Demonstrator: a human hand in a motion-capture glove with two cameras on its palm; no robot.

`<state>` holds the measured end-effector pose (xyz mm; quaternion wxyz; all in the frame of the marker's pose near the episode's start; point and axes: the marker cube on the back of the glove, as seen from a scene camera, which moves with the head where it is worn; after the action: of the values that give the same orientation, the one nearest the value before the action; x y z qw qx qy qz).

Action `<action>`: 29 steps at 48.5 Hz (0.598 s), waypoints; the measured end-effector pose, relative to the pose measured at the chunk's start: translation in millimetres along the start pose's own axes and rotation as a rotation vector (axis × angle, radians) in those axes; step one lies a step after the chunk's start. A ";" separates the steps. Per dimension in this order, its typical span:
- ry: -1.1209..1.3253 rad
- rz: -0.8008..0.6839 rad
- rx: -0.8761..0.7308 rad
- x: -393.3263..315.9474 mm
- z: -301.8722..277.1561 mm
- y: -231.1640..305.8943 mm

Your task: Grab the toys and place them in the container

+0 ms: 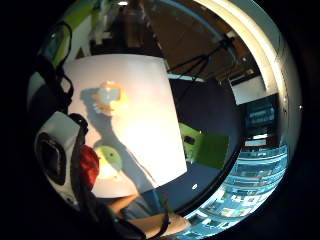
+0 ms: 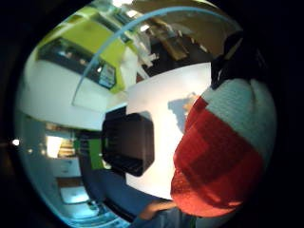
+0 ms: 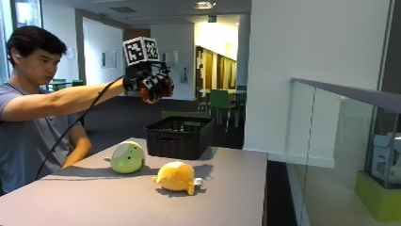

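My gloved right hand (image 3: 149, 84) is raised high above the bench (image 3: 113, 197), arm stretched out, and my grip is curled round a red and white toy (image 3: 154, 90). From the thumb side of my palm that toy (image 2: 221, 152) fills much of the view: knitted-looking, red below with a white band above, pressed close against the palm. The little finger side shows only a red edge of it (image 1: 90, 165) next to the white plastic of the glove.

The black basket (image 3: 179, 136) stands on the far part of the bench, below my hand and a little to the side of it, well apart from the toy I hold. From the thumb side I look down into it (image 2: 128, 142) at the bench edge.

Two toys lie on the bench nearer the camera than the basket: a green round one (image 3: 128, 158), just in front of the basket, and a yellow one (image 3: 176, 177), near it towards the middle of the bench. Both are far below my grip.
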<state>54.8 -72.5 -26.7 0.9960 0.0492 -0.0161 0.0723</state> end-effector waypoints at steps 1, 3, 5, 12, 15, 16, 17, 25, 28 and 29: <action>-0.004 -0.009 0.005 -8.5 -2.0 0.6; -0.012 -0.026 0.013 -24.2 -5.3 2.1; -0.020 -0.050 0.020 -43.3 -8.6 5.1; -0.040 -0.170 0.029 -142.0 -14.2 22.7; -0.076 -0.274 0.012 -191.0 -8.7 37.1; -0.093 -0.340 0.006 -203.6 -5.9 42.4; -0.111 -0.413 0.002 -214.6 -3.2 47.9; -0.137 -0.493 0.016 -277.5 24.7 67.9; -0.126 -0.472 0.028 -286.8 32.2 69.9; -0.116 -0.426 0.026 -288.3 34.7 68.6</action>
<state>-241.3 -49.4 3.1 0.9855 0.0684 -0.0616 -0.1428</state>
